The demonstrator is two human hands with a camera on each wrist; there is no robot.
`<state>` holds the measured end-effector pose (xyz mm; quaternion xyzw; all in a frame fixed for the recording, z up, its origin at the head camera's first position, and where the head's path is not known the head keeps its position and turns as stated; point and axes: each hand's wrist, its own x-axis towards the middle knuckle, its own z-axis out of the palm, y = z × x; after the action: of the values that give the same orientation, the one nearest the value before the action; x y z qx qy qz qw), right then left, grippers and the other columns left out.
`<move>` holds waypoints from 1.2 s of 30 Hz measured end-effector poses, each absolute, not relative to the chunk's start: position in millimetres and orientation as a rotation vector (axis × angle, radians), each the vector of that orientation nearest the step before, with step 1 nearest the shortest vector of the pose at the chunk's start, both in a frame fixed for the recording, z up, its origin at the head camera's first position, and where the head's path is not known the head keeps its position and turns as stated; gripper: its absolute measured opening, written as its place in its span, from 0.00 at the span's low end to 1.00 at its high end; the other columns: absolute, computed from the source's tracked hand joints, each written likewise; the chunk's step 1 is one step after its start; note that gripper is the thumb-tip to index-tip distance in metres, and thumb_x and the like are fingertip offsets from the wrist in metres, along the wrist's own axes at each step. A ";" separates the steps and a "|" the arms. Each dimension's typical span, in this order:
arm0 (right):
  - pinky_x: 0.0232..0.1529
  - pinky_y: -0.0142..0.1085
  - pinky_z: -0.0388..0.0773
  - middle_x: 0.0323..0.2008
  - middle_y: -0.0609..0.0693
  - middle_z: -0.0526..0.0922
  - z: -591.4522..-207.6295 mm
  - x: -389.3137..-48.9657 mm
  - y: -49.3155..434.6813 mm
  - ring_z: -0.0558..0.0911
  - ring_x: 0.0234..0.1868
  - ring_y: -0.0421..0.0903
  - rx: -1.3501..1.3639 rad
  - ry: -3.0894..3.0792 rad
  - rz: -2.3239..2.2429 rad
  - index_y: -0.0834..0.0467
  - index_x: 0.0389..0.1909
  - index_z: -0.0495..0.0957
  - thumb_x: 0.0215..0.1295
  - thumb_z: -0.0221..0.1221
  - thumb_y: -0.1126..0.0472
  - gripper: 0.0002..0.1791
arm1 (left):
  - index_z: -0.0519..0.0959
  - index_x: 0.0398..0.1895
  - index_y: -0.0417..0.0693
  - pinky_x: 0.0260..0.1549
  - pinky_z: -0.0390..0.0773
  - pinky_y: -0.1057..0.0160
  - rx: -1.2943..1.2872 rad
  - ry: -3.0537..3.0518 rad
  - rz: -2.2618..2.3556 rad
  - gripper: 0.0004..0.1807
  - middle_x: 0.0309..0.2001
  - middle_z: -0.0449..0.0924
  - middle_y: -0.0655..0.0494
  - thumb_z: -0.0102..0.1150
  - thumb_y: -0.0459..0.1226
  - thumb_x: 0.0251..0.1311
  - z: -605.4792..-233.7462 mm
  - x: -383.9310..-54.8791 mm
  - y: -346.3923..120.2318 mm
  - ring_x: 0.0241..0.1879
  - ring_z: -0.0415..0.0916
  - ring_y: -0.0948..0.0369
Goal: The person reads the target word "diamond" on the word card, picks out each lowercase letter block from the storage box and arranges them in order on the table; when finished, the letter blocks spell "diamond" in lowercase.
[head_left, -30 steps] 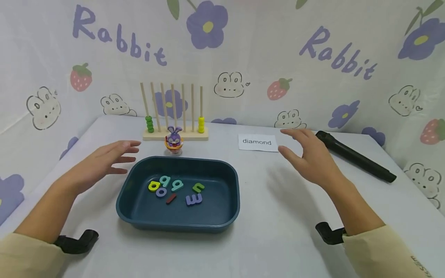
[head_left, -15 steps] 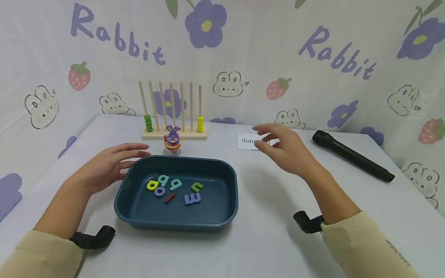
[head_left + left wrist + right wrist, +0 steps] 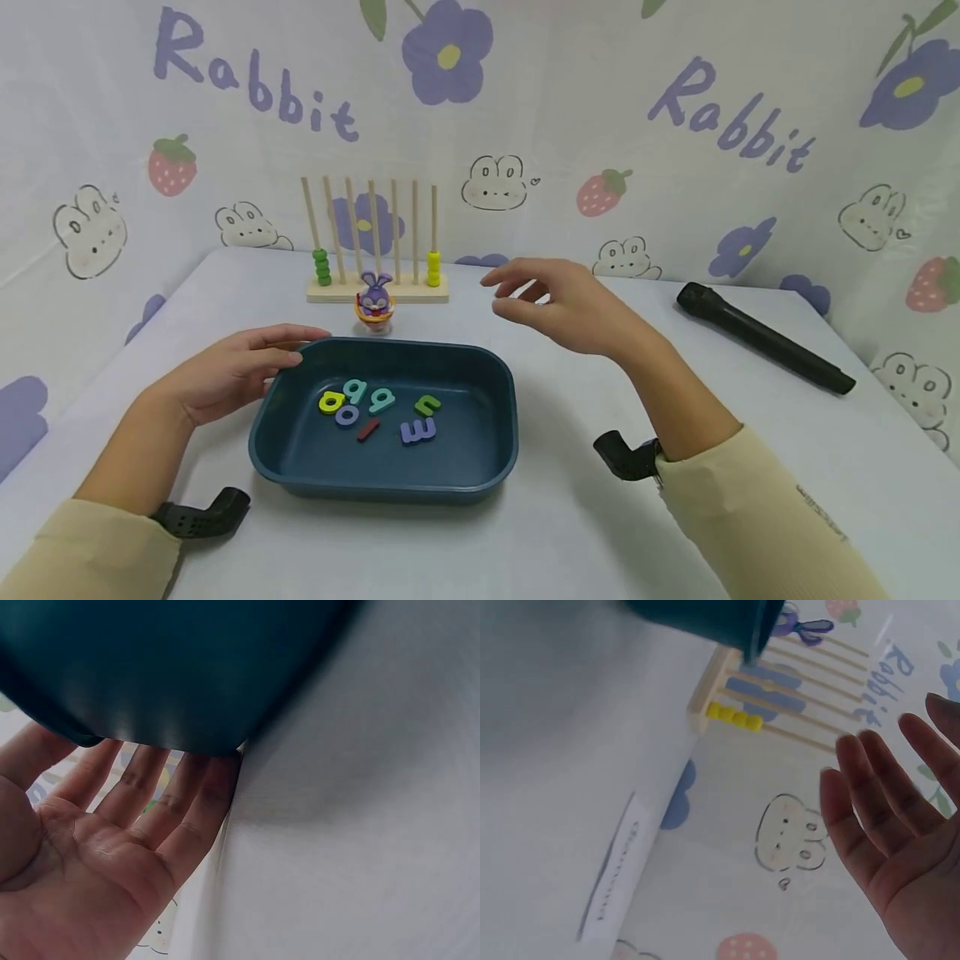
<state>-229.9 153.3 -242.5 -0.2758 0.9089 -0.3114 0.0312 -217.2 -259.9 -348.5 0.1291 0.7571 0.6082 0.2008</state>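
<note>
A dark teal tray point(image 3: 480, 467) stands on the table with several coloured letters inside, among them a yellow letter point(image 3: 332, 402), a green n point(image 3: 427, 406) and a purple m point(image 3: 417, 431). My left hand point(image 3: 225, 375) is at the tray's far left corner, its thumb close to the rim; in the left wrist view its extended fingers point(image 3: 176, 802) reach up to the tray's outer wall. My right hand point(image 3: 577, 308) hovers over the table right of the tray, fingers loosely bent, holding nothing. It covers the white word card in the head view; the right wrist view shows that card point(image 3: 615, 870).
Behind the tray stands a purple rabbit figure point(image 3: 375, 304). A wooden peg rack point(image 3: 420, 293) with green and yellow beads is at the back. A black microphone point(image 3: 765, 337) lies on the right. A printed cloth point(image 3: 540, 108) hangs behind the table.
My right hand has moved left across the word card, hiding it from the head view. My left hand has moved right to the tray's rim. The tray and letters stay where they were.
</note>
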 end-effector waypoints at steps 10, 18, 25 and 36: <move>0.44 0.41 0.83 0.50 0.51 0.86 -229.1 -238.0 109.6 0.85 0.44 0.48 -0.958 2.659 -0.946 0.51 0.61 0.82 0.71 0.64 0.56 0.18 | 0.71 0.73 0.49 0.60 0.75 0.54 0.362 2.087 1.713 0.24 0.62 0.81 0.64 0.52 0.41 0.77 -349.1 -216.3 -257.9 0.61 0.78 0.60; 0.49 0.38 0.84 0.50 0.50 0.86 -239.5 -241.7 72.9 0.86 0.49 0.47 -1.007 2.530 -0.931 0.52 0.56 0.85 0.70 0.64 0.60 0.16 | 0.70 0.73 0.49 0.60 0.74 0.52 0.362 2.092 1.709 0.25 0.63 0.80 0.63 0.52 0.42 0.77 -349.6 -216.4 -258.3 0.62 0.77 0.60; 0.53 0.35 0.83 0.52 0.52 0.87 -250.4 -243.1 44.2 0.85 0.53 0.47 -1.059 2.421 -0.798 0.54 0.55 0.86 0.69 0.65 0.63 0.15 | 0.72 0.72 0.52 0.60 0.74 0.53 0.364 2.077 1.717 0.23 0.62 0.80 0.64 0.51 0.42 0.77 -348.8 -216.3 -261.9 0.62 0.77 0.60; 0.58 0.35 0.80 0.53 0.49 0.88 -267.6 -241.2 14.7 0.84 0.53 0.43 -1.116 2.351 -0.457 0.53 0.55 0.87 0.67 0.68 0.65 0.16 | 0.69 0.74 0.50 0.61 0.73 0.54 0.359 2.068 1.711 0.25 0.64 0.79 0.63 0.51 0.42 0.78 -350.1 -216.9 -261.5 0.64 0.76 0.60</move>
<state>-241.2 14.7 -267.6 -0.4093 0.8622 -0.1676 0.2471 -216.9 -261.5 -350.1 0.1294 0.7457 0.6171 0.2153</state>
